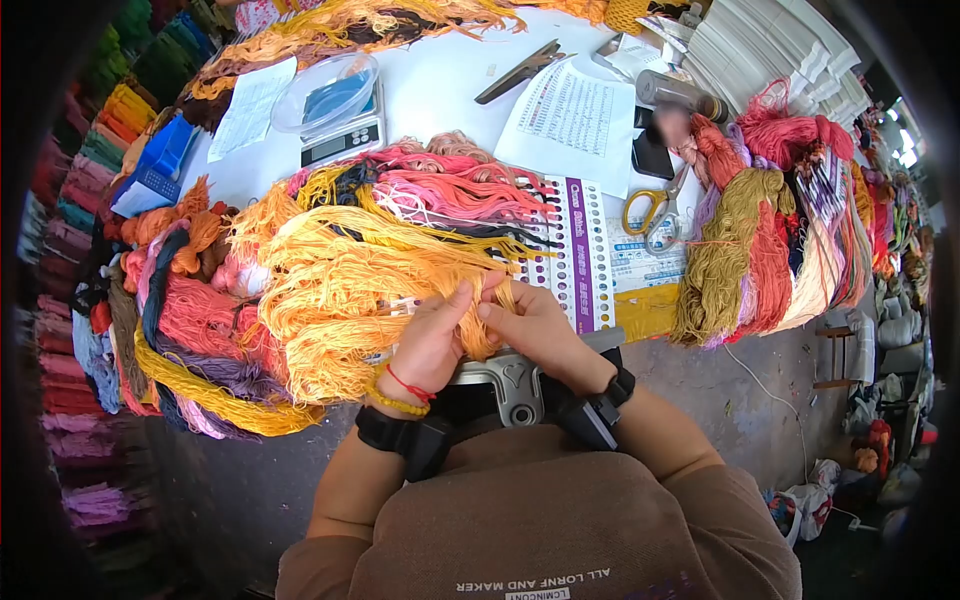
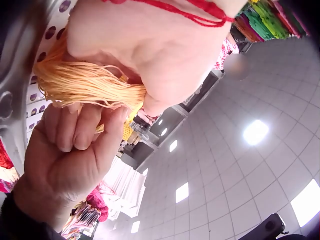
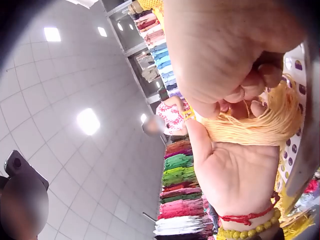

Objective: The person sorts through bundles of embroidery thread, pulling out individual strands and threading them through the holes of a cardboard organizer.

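In the head view, my left hand (image 1: 430,345) grips a hank of light orange embroidery thread (image 1: 478,335) at the table's front edge. My right hand (image 1: 540,335) pinches strands of the same hank from the other side. The left wrist view has the thread (image 2: 90,85) looped across the left palm, with the right hand's curled fingers (image 2: 82,132) against its lower side. From the right wrist, the strands (image 3: 255,125) run between the two hands. A large pile of matching orange hanks (image 1: 340,290) lies just left of the hands.
A holed card with a purple strip (image 1: 578,250) lies beyond the hands, above a metal bracket (image 1: 515,385). Scissors (image 1: 655,215), a phone (image 1: 652,155), printed sheets (image 1: 570,115) and a scale (image 1: 342,140) sit further back. Multicoloured hanks (image 1: 735,250) hang at the right edge.
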`<state>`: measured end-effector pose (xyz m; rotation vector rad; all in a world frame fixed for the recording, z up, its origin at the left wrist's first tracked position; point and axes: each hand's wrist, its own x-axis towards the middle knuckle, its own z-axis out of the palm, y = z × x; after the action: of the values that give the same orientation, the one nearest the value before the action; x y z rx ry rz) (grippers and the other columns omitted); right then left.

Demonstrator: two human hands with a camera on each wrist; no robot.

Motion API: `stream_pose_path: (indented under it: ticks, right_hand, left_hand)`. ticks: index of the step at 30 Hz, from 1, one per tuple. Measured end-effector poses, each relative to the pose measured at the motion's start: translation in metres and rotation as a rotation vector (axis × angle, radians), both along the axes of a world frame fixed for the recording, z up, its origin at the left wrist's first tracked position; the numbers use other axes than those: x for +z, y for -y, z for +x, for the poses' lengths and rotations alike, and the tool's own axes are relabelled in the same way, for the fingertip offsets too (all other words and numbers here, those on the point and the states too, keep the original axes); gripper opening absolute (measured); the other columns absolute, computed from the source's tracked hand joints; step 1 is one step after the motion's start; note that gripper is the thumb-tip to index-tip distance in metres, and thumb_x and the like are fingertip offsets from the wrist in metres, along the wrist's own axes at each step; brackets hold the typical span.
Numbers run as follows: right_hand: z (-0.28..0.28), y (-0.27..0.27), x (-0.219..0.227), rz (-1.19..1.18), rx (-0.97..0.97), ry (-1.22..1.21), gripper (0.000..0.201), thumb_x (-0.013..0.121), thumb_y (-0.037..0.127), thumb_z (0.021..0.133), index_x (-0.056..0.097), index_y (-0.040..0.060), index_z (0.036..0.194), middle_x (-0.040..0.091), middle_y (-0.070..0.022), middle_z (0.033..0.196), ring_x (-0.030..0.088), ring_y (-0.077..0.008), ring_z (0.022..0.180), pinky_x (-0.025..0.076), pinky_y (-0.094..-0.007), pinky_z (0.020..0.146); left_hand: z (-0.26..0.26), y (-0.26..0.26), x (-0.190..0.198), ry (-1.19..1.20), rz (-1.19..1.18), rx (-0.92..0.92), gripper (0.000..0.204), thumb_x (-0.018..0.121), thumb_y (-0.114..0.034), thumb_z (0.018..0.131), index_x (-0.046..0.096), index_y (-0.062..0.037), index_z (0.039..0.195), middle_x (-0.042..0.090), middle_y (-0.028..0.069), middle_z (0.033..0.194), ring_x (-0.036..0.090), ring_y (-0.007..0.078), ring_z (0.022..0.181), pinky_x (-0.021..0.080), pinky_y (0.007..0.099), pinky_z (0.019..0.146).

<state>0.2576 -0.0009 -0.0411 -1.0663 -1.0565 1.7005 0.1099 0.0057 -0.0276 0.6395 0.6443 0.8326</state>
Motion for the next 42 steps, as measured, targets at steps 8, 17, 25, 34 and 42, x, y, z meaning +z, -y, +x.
stream_pose_path:
  ticks: [8,17,25,34,42]
  right_hand:
    - [0.002,0.002,-0.004,0.001,0.031,0.115,0.015,0.058,0.017,0.085,0.059,0.0025,0.085,0.053,0.0029,0.068,0.046,-0.0026,0.06,0.038,-0.0174,0.054]
    - [0.002,0.004,0.002,0.01,-0.013,-0.055,0.016,0.058,0.014,0.083,0.058,0.0017,0.093,0.055,0.0014,0.078,0.047,-0.0022,0.063,0.04,-0.0177,0.055]
    - [0.002,0.003,-0.003,0.064,0.033,0.096,0.013,0.056,0.011,0.084,0.059,0.0016,0.092,0.055,0.0025,0.075,0.047,-0.0027,0.065,0.04,-0.0186,0.06]
    - [0.002,0.004,0.006,0.102,0.006,0.035,0.009,0.054,0.008,0.083,0.058,0.0022,0.089,0.054,0.002,0.079,0.046,-0.0028,0.068,0.04,-0.0181,0.061]
    - [0.003,0.003,0.003,0.065,0.038,0.14,0.016,0.056,0.01,0.082,0.057,-0.0002,0.094,0.056,0.0007,0.079,0.048,-0.0036,0.069,0.042,-0.0197,0.062]
  left_hand:
    - [0.003,0.0,-0.001,0.015,0.014,-0.012,0.045,0.032,-0.03,0.095,0.039,0.0029,0.125,0.048,0.0131,0.12,0.049,0.0201,0.108,0.04,0.0329,0.091]
    - [0.0,0.0,-0.002,0.047,-0.015,-0.02,0.046,0.031,-0.031,0.095,0.039,0.0028,0.124,0.048,0.0129,0.12,0.05,0.0191,0.107,0.041,0.0323,0.09]
    - [0.001,0.0,-0.003,0.009,0.01,0.003,0.045,0.03,-0.032,0.095,0.042,0.002,0.123,0.049,0.0118,0.119,0.05,0.0191,0.106,0.041,0.0327,0.09]
    - [-0.001,-0.001,-0.003,0.03,-0.029,0.027,0.046,0.031,-0.034,0.094,0.042,0.0009,0.123,0.05,0.0123,0.118,0.052,0.0202,0.104,0.043,0.0346,0.088]
    - [0.001,-0.001,-0.001,0.004,-0.006,0.006,0.047,0.031,-0.035,0.094,0.041,0.0002,0.124,0.05,0.0121,0.117,0.053,0.0203,0.104,0.044,0.0345,0.086]
